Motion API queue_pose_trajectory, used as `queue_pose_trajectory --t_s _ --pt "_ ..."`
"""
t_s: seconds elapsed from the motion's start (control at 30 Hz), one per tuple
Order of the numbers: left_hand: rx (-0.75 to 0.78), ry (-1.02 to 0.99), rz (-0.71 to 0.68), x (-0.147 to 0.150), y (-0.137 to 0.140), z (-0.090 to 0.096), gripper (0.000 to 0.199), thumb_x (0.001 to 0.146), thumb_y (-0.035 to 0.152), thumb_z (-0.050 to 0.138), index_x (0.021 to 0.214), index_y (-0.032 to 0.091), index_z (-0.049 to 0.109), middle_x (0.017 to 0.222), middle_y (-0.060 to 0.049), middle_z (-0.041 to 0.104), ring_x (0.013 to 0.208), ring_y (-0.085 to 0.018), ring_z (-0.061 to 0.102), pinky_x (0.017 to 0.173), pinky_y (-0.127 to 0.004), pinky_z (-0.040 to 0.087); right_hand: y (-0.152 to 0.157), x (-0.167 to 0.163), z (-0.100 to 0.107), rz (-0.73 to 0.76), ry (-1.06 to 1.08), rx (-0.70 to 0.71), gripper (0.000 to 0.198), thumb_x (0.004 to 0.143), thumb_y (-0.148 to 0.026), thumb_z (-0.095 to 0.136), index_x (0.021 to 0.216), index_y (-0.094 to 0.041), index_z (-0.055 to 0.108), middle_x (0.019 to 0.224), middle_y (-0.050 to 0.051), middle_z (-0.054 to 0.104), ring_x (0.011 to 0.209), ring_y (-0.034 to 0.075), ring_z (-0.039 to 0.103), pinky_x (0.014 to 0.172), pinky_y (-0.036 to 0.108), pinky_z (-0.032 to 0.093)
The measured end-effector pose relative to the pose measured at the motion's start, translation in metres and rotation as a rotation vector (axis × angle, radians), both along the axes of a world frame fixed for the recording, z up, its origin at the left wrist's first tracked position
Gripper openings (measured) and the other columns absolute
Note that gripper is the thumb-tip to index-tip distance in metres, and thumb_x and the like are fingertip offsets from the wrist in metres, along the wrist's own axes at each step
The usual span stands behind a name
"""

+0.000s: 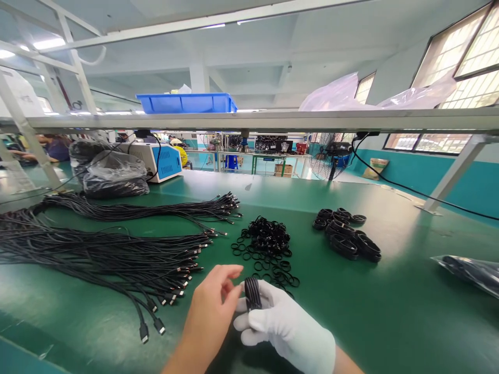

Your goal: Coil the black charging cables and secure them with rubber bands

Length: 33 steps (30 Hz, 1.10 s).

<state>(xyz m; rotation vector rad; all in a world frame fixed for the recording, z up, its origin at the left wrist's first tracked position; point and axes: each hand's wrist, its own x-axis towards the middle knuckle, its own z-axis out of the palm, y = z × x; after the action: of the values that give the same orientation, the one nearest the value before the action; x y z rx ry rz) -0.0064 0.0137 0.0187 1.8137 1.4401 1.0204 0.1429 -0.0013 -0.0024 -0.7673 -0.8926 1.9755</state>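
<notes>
A black USB cable (pixel 253 294), wound into a small tight coil, is gripped by my right hand (pixel 278 322), which wears a white glove. The gloved thumb presses the near side of the coil while the other fingers lie behind and below it. Just left of the coil is my bare left hand (pixel 213 304); its thumb and fingers are apart and curved towards the cable, with nothing visible between them. Whether its fingertips touch the coil I cannot tell. Beyond both hands lies a heap of small black rings (pixel 268 236), some scattered loose towards me.
Long bundles of straight black cables (pixel 97 249) spread over the left of the green table (pixel 390 322). Several coiled cables (pixel 343 234) sit to the right, with a plastic-bagged item (pixel 471 272) farther right. Bags (pixel 113 171) and a blue-white machine (pixel 156 161) stand behind. A shelf (pixel 265 120) spans overhead.
</notes>
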Motion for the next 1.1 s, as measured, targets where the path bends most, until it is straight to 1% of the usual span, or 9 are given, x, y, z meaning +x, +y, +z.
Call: queue_pose_trajectory --t_s 0.13,0.23,0.33,0.43,0.57,0.67,0.77,0.87,1.1 --pt "-0.09 0.017 -0.058 -0.005 -0.01 0.007 0.012 0.079 0.021 0.049 0.074 0.02 0.059 0.072 0.0 0.059 0.068 -0.017 0.053 0.064 -0.025 0.041 0.0 -0.001 0.003 -0.001 -0.068 0.013 0.057 0.051 -0.021 0.079 0.101 -0.014 0.055 0.097 0.007 0.056 0.081 0.017 0.06 0.064 0.027 0.047" --pt "-0.11 0.061 -0.12 -0.004 -0.014 0.007 0.011 0.077 0.017 0.052 0.074 0.02 0.061 0.07 0.002 0.055 0.065 -0.015 0.051 0.061 -0.024 0.04 0.001 -0.004 0.006 0.002 -0.1 0.066 0.049 0.052 -0.017 0.074 0.097 -0.013 0.055 0.092 0.006 0.058 0.081 0.018 0.058 0.061 0.027 0.046" --pt "-0.075 0.102 -0.114 -0.005 -0.016 -0.001 0.012 0.079 0.016 0.052 0.076 0.021 0.062 0.071 0.001 0.057 0.064 -0.015 0.053 0.06 -0.023 0.041 0.001 -0.007 0.005 -0.073 -0.192 0.109 0.043 0.051 -0.009 0.067 0.092 -0.014 0.055 0.084 0.003 0.058 0.078 0.016 0.054 0.06 0.025 0.044" --pt "0.229 0.175 -0.066 -0.009 -0.016 -0.014 0.012 0.084 0.016 0.05 0.08 0.021 0.06 0.075 0.001 0.06 0.067 -0.014 0.056 0.061 -0.022 0.043 0.001 -0.008 0.004 -0.192 -0.378 0.143 0.036 0.051 -0.004 0.059 0.085 -0.015 0.053 0.072 -0.003 0.052 0.066 0.01 0.047 0.055 0.021 0.038" --pt "0.762 0.339 -0.171 -0.013 -0.014 -0.024 0.015 0.085 0.009 0.051 0.088 0.019 0.06 0.08 -0.002 0.063 0.07 -0.015 0.056 0.065 -0.024 0.043 -0.002 -0.007 0.007 -0.211 -0.461 0.204 0.029 0.057 -0.014 0.061 0.083 -0.016 0.049 0.07 -0.004 0.047 0.061 0.009 0.041 0.053 0.023 0.036" --pt "0.94 0.48 -0.229 -0.012 -0.011 -0.022 0.019 0.081 0.003 0.049 0.09 0.015 0.061 0.078 -0.005 0.063 0.068 -0.017 0.055 0.064 -0.028 0.042 -0.004 -0.007 0.013 -0.228 -0.571 0.277 0.026 0.059 -0.021 0.065 0.077 -0.017 0.047 0.068 -0.005 0.045 0.062 0.009 0.038 0.054 0.023 0.034" --pt "1.02 0.582 -0.29 -0.011 -0.007 -0.016 0.021 0.079 0.0 0.046 0.088 0.013 0.061 0.073 -0.006 0.063 0.067 -0.019 0.055 0.063 -0.031 0.042 -0.005 -0.006 0.018 -0.243 -0.684 0.287 0.022 0.06 -0.021 0.063 0.073 -0.017 0.047 0.066 -0.005 0.045 0.063 0.009 0.038 0.055 0.022 0.033" --pt "0.916 0.607 -0.361 -0.009 -0.005 -0.009 0.02 0.08 0.003 0.043 0.08 0.015 0.059 0.067 -0.004 0.058 0.061 -0.018 0.052 0.057 -0.03 0.04 -0.005 -0.006 0.019 -0.227 -0.687 0.3 0.018 0.061 -0.02 0.059 0.074 -0.017 0.047 0.066 -0.005 0.046 0.062 0.009 0.039 0.055 0.023 0.033" --pt "-0.015 0.414 -0.38 -0.008 -0.011 0.013 0.012 0.075 0.013 0.043 0.066 0.02 0.046 0.065 0.003 0.053 0.059 -0.012 0.049 0.054 -0.021 0.037 -0.005 -0.004 0.019 -0.214 -0.661 0.324 0.025 0.056 -0.017 0.062 0.079 -0.016 0.05 0.072 -0.002 0.051 0.068 0.011 0.043 0.057 0.023 0.035"
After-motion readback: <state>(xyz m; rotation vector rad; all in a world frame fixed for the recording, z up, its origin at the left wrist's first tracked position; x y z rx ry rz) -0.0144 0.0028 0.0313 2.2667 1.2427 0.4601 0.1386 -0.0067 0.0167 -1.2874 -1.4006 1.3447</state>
